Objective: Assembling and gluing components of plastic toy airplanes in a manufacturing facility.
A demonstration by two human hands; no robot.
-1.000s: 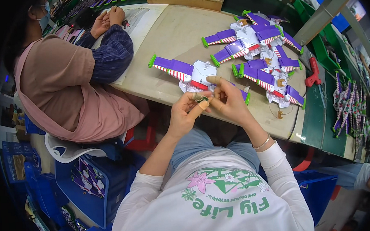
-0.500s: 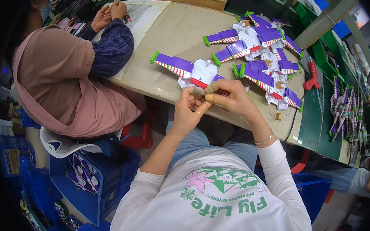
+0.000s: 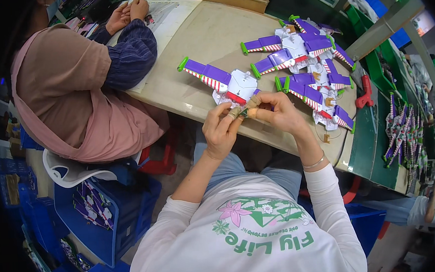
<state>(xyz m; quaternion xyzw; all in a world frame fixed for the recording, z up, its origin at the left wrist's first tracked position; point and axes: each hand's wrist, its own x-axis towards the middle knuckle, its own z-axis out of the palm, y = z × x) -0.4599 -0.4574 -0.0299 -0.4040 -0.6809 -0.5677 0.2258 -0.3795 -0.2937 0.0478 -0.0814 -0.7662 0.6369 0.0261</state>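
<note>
My left hand (image 3: pixel 221 133) and my right hand (image 3: pixel 281 113) meet at the table's near edge, fingertips pinched together. Between them is a small dark green piece (image 3: pixel 244 113), mostly covered by the fingers, so its kind is unclear. Tan wraps cover some of my fingertips. Just beyond my hands lies a toy wing assembly (image 3: pixel 243 82), with a white body, a red strip, a purple wing (image 3: pixel 206 72) with red-and-white stripes and a green tip. My fingers hide its near part; whether they touch it I cannot tell.
Several similar wing assemblies (image 3: pixel 300 56) are heaped at the right on the table (image 3: pixel 187 95). A red glue gun (image 3: pixel 364 92) stands beyond them. A co-worker (image 3: pixel 67 85) sits at my left, near a blue bin (image 3: pixel 86 224) holding more wings. More wings (image 3: pixel 404 129) lie far right.
My fingertips have shifted around the small piece, and a bit of its green now shows. My left fingers are straighter. The wing assembly stays in about the same place.
</note>
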